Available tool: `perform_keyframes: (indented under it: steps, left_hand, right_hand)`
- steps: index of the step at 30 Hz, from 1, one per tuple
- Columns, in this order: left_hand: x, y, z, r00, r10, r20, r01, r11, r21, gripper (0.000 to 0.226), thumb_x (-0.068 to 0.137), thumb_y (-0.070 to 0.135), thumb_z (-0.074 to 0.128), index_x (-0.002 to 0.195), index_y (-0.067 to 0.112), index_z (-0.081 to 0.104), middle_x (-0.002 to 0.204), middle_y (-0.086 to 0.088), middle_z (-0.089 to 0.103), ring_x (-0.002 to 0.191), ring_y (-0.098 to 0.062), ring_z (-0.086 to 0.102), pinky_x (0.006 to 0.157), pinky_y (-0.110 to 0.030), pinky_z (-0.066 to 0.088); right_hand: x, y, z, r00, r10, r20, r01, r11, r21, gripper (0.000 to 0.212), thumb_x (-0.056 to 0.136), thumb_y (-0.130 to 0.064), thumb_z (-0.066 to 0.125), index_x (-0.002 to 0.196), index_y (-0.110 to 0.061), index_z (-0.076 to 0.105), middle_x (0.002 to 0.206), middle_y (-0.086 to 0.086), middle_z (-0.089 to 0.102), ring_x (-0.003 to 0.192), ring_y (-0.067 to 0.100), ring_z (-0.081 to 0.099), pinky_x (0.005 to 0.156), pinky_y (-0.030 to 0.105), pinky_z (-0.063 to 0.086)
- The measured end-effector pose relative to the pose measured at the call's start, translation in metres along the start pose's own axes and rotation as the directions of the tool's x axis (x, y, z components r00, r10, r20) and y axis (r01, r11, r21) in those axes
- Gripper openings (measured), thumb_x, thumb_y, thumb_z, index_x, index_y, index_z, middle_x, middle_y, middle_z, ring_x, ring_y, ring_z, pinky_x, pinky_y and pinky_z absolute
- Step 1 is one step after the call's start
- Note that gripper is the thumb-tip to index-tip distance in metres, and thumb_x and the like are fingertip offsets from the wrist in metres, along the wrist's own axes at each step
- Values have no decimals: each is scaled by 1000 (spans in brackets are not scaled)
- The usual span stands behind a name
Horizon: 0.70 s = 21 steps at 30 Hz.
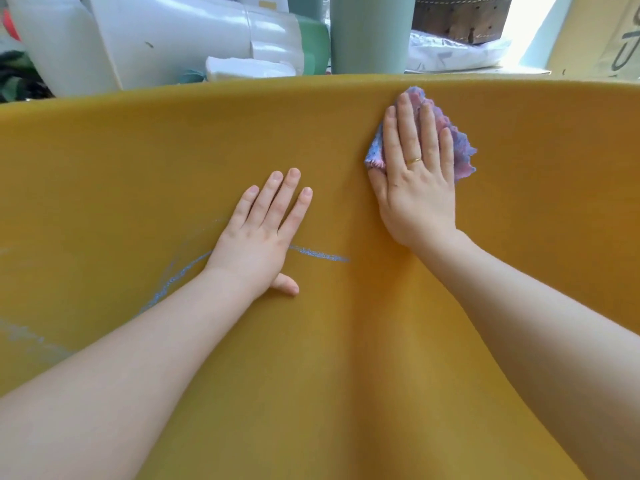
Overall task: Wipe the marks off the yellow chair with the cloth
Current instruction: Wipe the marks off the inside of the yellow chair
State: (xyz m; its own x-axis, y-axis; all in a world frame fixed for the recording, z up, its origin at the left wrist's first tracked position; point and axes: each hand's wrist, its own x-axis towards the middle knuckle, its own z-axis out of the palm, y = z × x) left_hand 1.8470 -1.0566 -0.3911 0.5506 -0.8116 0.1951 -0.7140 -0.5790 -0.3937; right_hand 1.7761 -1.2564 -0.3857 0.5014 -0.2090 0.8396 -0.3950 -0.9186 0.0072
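Observation:
The yellow chair (138,161) fills most of the view, its curved top edge running across the upper part. Blue chalk marks (320,254) cross the chair's middle and trail off to the lower left, partly hidden under my left hand. My left hand (263,233) lies flat on the chair with its fingers spread, holding nothing. My right hand (415,171), with a ring on one finger, presses a pink and blue cloth (457,147) flat against the chair just below its top edge. Most of the cloth is hidden under that palm.
Behind the chair's top edge stand white and green plastic items (180,36), a pale green cylinder (370,32), folded white tissue (249,69), crumpled white plastic (450,53) and a brown perforated object (464,15).

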Motion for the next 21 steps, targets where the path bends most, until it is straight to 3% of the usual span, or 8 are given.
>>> perform_keyframes:
  steps: [5, 8, 11, 15, 18, 21]
  left_hand:
    - [2, 0, 1, 1000, -10, 7, 10, 1000, -19, 135, 63, 67, 61, 119, 13, -49, 119, -5, -56, 127, -22, -42, 107, -35, -26]
    - [-1, 4, -5, 1000, -8, 7, 8, 1000, -12, 131, 65, 65, 62, 123, 14, -44, 126, -5, -51, 140, -27, -26, 113, -38, -15]
    - [-9, 4, -10, 995, -93, -20, 93, 996, 9, 136, 62, 70, 60, 129, 9, -41, 146, -10, -38, 141, -29, -22, 112, -39, -16]
    - [-24, 6, -8, 962, -274, 4, 274, 961, -36, 132, 62, 78, 52, 138, 7, -29, 149, -21, -29, 140, -36, -21, 111, -46, -15]
    - [-25, 0, 0, 976, -220, 6, 220, 974, -64, 135, 61, 76, 57, 138, 9, -31, 148, -22, -32, 140, -35, -24, 114, -43, -13]
    - [-26, -16, 9, 989, -143, -34, 138, 984, -113, 146, 49, 75, 66, 133, 17, -40, 141, -16, -43, 134, -30, -35, 105, -37, -31]
  right_hand:
    - [-68, -19, -4, 957, -200, 210, 186, 979, 88, 49, 96, -38, 29, 140, -16, 36, 148, 4, 36, 137, 23, 26, 109, 35, 17]
    - [-129, -36, -16, 860, -326, 393, 265, 943, 202, 52, 97, -43, 16, 140, -19, 33, 148, -1, 34, 137, 18, 21, 111, 34, 11]
    - [-162, -45, -25, 791, -396, 466, 311, 917, 251, 55, 97, -45, 8, 141, -19, 30, 149, -5, 28, 137, 17, 21, 112, 33, 7]
    - [-145, -36, -16, 799, -439, 412, 388, 899, 205, 49, 100, -42, 13, 140, -21, 31, 146, -10, 29, 135, 16, 32, 111, 32, 12]
    - [-100, -32, 0, 897, -350, 271, 330, 937, 116, 47, 95, -37, 33, 139, -19, 31, 144, -5, 39, 134, 16, 28, 112, 31, 12]
    - [-39, -31, 9, 979, -184, 82, 181, 983, 44, 50, 95, -34, 39, 140, -14, 33, 145, 3, 40, 135, 20, 27, 113, 32, 11]
